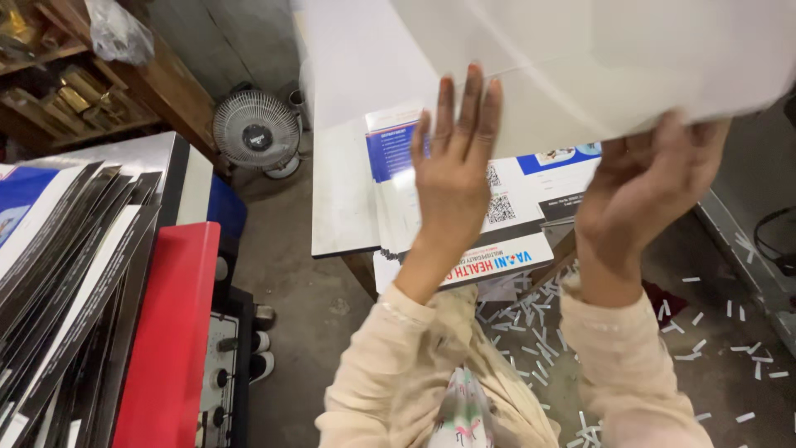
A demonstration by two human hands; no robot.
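Both hands up: left hand flat, fingers spread, right hand gripping the white sheet overhead at twelve o'clock.

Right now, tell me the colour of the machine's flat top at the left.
Red top, seen in the head view.

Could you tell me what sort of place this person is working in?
Probably a small print or binding workshop. Both hands, left hand and right hand, lift a large white sheet over a stack of printed sheets; paper trimmings litter the floor, beside a red machine.
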